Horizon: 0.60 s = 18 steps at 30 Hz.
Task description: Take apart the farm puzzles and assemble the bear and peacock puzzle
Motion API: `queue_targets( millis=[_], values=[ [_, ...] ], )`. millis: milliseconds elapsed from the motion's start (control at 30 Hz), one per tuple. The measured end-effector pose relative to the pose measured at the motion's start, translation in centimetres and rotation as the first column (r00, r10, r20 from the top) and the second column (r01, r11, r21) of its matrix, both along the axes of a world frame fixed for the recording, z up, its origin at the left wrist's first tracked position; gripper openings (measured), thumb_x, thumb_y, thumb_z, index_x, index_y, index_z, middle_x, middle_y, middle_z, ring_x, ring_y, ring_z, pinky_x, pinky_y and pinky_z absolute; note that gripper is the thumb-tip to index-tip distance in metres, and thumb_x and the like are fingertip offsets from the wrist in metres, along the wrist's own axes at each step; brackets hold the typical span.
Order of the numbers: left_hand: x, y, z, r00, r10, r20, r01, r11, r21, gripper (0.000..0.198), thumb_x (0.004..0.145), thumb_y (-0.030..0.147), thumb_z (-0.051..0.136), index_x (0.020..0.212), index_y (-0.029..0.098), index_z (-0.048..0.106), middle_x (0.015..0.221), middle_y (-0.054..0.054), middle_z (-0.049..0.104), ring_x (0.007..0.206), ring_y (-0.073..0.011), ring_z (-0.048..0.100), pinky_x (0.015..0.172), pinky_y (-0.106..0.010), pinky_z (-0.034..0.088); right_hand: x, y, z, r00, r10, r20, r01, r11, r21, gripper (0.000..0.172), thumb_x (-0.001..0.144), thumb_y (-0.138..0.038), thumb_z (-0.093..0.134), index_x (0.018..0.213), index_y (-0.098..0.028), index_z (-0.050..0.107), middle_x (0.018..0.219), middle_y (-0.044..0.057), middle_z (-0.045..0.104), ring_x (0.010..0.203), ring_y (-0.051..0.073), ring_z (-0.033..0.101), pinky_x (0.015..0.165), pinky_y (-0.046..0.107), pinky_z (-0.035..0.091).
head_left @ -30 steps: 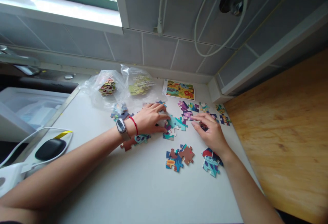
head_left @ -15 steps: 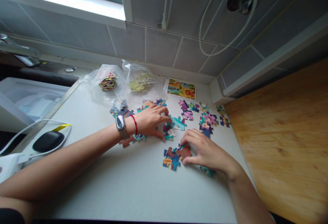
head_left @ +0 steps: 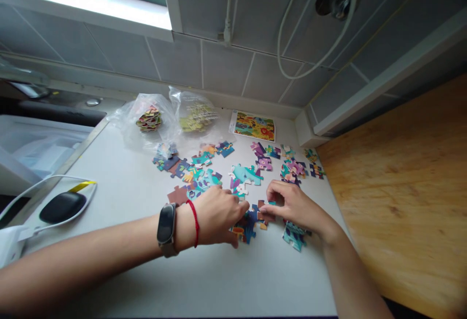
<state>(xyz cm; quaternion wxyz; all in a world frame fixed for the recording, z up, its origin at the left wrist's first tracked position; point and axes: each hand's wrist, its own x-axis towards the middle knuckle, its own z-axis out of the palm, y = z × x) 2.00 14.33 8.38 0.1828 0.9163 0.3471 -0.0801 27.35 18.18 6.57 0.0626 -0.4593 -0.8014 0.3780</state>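
My left hand lies over the left side of a small cluster of joined jigsaw pieces, gripping it with thumb and curled fingers and hiding part of it. At the right of that cluster, my right hand pinches a brown jigsaw piece, which touches or nearly touches the cluster. Teal patterned pieces lie just below my right hand. Beyond the hands, a teal animal section rests on the white counter, with more joined pieces to its left.
Two clear plastic bags of pieces stand at the back. A picture card lies near the wall. Purple pieces are at the right, beside a wooden board. A black device with a white cable sits left.
My left hand has moved from the teal section down to the cluster, uncovering the pieces beneath it. My right hand has shifted slightly, still at the brown piece. The view has tilted a little.
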Motion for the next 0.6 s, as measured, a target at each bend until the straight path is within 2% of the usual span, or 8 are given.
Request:
queue_targets(
  millis=[200, 267, 367, 467, 600],
  values=[
    [0.9, -1.0, -0.6, 1.0, 0.017, 0.019, -0.018, 0.999, 0.05, 0.036, 0.087, 0.043, 0.079, 0.107, 0.018, 0.063, 0.089, -0.008, 0.076, 0.08, -0.0323, 0.076, 0.071, -0.044, 0.06, -0.1, 0.0, -0.1, 1.0, -0.019, -0.011, 0.019, 1.0, 0.01, 0.023, 0.084, -0.029, 0.081, 0.079, -0.021, 0.06, 0.082, 0.0, 0.067, 0.076, 0.017, 0.059, 0.07, 0.027, 0.043],
    [0.7, -0.9, -0.5, 1.0, -0.005, 0.022, 0.003, 0.998, 0.059, 0.034, 0.085, 0.043, 0.079, 0.103, 0.018, 0.064, 0.088, -0.008, 0.076, 0.08, -0.0323, 0.076, 0.071, -0.043, 0.059, 0.0, 0.0, -0.1, 0.999, -0.044, -0.028, 0.044, 0.999, -0.018, 0.022, 0.084, -0.03, 0.081, 0.078, -0.021, 0.061, 0.08, 0.0, 0.068, 0.075, 0.017, 0.06, 0.068, 0.027, 0.043],
    [0.3, -0.7, -0.2, 0.999, -0.02, 0.03, 0.018, 0.998, 0.054, 0.037, 0.078, 0.044, 0.083, 0.097, 0.018, 0.064, 0.084, -0.008, 0.075, 0.079, -0.0322, 0.075, 0.069, -0.042, 0.058, 0.0, -0.2, 0.0, 0.985, -0.13, -0.112, 0.113, 0.982, -0.151, 0.025, 0.086, -0.038, 0.08, 0.078, -0.021, 0.063, 0.074, 0.001, 0.071, 0.068, 0.017, 0.063, 0.062, 0.028, 0.043],
    [-0.3, -0.1, 0.3, 0.999, 0.003, 0.045, -0.006, 0.998, 0.063, 0.037, 0.076, 0.043, 0.083, 0.095, 0.018, 0.064, 0.082, -0.007, 0.075, 0.076, -0.0303, 0.075, 0.067, -0.039, 0.056, -0.5, -0.3, -0.4, 0.923, -0.257, -0.285, 0.167, 0.937, -0.306, 0.033, 0.085, -0.048, 0.081, 0.079, -0.022, 0.063, 0.073, 0.002, 0.074, 0.066, 0.019, 0.069, 0.06, 0.029, 0.048],
    [-1.1, 1.2, 0.4, 0.994, 0.064, 0.087, -0.073, 0.992, 0.1, 0.033, 0.079, 0.042, 0.081, 0.094, 0.019, 0.063, 0.081, -0.006, 0.074, 0.075, -0.0283, 0.073, 0.067, -0.037, 0.053, -1.3, -0.3, -1.5, 0.799, -0.375, -0.469, 0.226, 0.911, -0.344, 0.034, 0.079, -0.05, 0.086, 0.085, -0.021, 0.067, 0.081, 0.003, 0.075, 0.071, 0.019, 0.071, 0.067, 0.031, 0.054]
  ],
)
